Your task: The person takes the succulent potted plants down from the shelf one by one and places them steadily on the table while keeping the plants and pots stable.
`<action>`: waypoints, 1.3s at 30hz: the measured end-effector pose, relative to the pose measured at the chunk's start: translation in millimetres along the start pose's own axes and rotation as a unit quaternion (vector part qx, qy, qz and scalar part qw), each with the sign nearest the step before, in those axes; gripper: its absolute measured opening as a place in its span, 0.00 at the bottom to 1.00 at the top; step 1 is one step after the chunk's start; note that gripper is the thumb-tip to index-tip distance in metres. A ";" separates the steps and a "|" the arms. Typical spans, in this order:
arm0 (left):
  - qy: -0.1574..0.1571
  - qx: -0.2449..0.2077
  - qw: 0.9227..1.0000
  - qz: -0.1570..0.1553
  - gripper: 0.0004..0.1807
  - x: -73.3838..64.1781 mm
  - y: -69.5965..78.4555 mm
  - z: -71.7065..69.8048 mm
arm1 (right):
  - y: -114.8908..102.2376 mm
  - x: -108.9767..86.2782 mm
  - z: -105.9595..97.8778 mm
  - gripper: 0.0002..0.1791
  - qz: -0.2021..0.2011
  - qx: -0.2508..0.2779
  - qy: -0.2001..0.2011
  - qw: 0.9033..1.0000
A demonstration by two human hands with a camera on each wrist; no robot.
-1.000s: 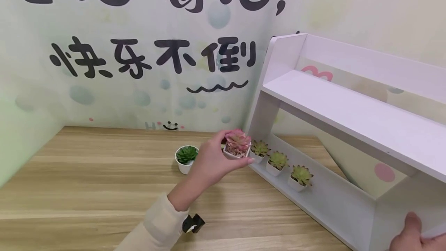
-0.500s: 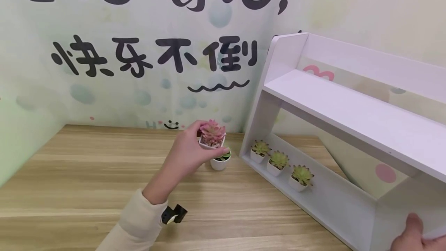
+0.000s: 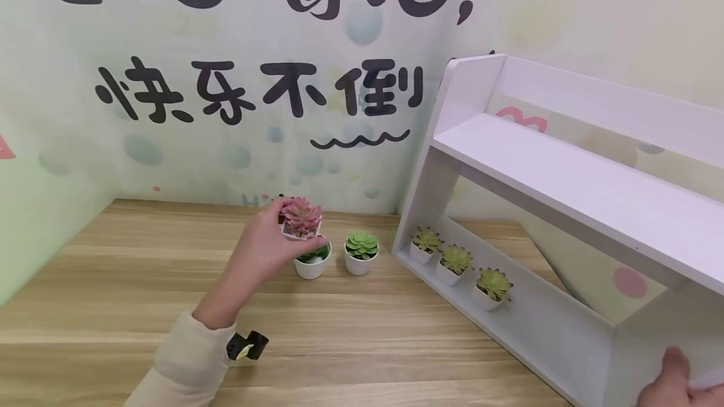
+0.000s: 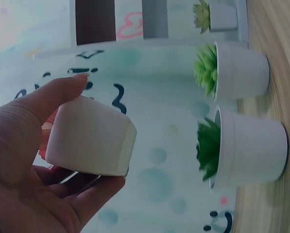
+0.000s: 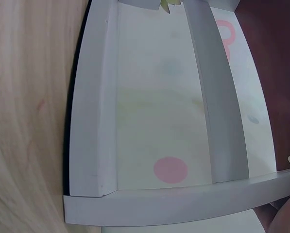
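Note:
My left hand holds a potted pink succulent between thumb and fingers, raised above the wooden table. Its tapered white pot fills the grip in the left wrist view, with the plant mostly hidden behind it. Just beyond, a dark green succulent in a round white pot is partly covered by the held plant. A lighter green succulent stands to its right. At the lower right, my right hand grips the side panel of a white two-tier shelf, thumb on the inner face.
On the shelf's lower board, three small yellow-green succulents in white pots line up toward the left end. The shelf stands at an angle on the wooden table. Behind rises a wall with large black lettering.
My left hand has carried the pink succulent leftward, away from the shelf, uncovering the lighter green plant and overlapping the dark green one. The right hand keeps its hold on the shelf.

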State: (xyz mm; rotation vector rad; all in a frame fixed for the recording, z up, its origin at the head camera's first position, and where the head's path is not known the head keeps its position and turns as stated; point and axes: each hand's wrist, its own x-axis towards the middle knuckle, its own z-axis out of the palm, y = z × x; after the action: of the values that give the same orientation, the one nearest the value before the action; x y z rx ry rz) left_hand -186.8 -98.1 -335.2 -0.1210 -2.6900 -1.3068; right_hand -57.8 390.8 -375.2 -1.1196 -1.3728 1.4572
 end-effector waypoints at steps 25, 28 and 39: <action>0.012 0.030 0.999 -0.022 0.42 16.3 -49.2 -13.5 | 0.8 2.7 -0.5 0.30 0.034 0.046 -0.011 0.998; 0.007 0.027 0.999 -0.028 0.43 17.8 -55.0 -11.8 | 0.5 2.1 0.0 0.30 0.033 0.043 -0.008 0.999; -0.003 0.024 0.999 -0.047 0.41 25.4 -80.3 3.2 | -0.6 4.1 -0.2 0.31 0.048 0.076 -0.019 0.996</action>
State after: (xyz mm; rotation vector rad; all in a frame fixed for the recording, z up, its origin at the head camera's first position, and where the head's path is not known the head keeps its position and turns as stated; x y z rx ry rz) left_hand -223.2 -145.0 -395.1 0.0065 -2.7606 -1.2687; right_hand -58.7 394.8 -374.9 -1.0789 -1.2258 1.6302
